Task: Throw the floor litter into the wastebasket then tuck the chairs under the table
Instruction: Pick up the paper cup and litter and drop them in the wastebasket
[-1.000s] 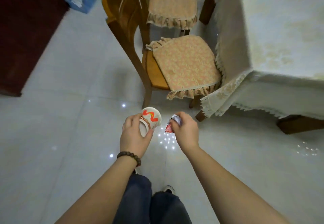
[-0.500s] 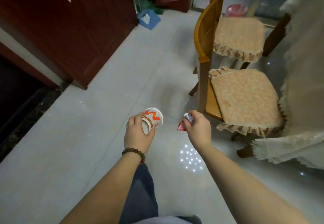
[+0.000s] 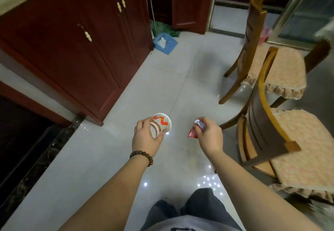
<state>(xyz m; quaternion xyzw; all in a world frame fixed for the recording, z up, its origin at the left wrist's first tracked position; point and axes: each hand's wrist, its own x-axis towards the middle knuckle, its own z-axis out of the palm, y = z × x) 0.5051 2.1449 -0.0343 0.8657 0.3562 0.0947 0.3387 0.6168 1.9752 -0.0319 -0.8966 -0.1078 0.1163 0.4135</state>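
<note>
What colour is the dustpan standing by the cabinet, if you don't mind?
The dustpan is blue, seen in the head view.

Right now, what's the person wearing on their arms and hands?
Both forearms are bare, with no sleeves showing. The left wrist carries a bracelet of round dark brown wooden beads. The left hand and right hand wear no gloves, and no rings show.

This place is a home, most likely a dining area beside a kitchen. The floor (image 3: 112, 158) is made of glossy pale tiles which reflect the ceiling lights. Along the left side stands a dark red wooden cabinet (image 3: 72, 49) with small metal handles (image 3: 88, 35). On the right are two wooden dining chairs (image 3: 260, 122), each with a frilled fabric seat cushion (image 3: 303, 151). A blue dustpan (image 3: 165, 43) with some white paper in it lies in the far corner.
</note>
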